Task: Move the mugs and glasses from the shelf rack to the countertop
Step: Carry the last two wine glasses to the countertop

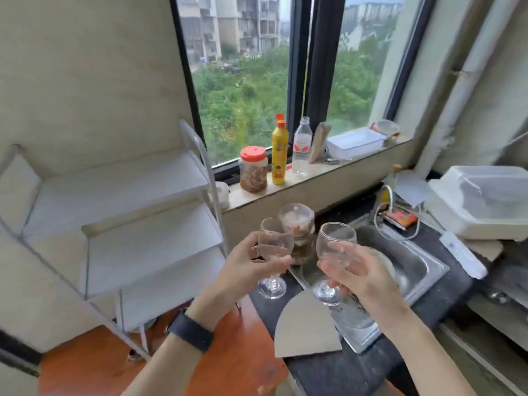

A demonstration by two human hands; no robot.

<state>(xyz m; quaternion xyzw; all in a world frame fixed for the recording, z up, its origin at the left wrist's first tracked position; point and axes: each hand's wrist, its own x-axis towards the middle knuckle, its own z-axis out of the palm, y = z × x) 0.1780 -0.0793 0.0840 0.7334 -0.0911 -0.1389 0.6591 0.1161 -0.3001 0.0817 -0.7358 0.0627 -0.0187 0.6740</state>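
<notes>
My left hand (245, 267) grips a clear stemmed wine glass (273, 241) by its bowl, upright, its foot hovering just over the dark countertop (328, 370) edge. My right hand (360, 278) holds a second stemmed wine glass (335, 244) the same way, above the left rim of the steel sink (420, 267). Both glasses stand side by side, apart from each other. The white tiered shelf rack (143, 241) stands to the left with bare shelves in view.
A glass jar (297, 221) stacked on other glassware sits behind the two glasses. A fan-shaped card (303, 327) lies on the counter. On the window sill stand a red-lidded jar (253, 170), a yellow bottle (279, 151) and a water bottle (302, 144). White plastic tubs (483, 201) sit at right.
</notes>
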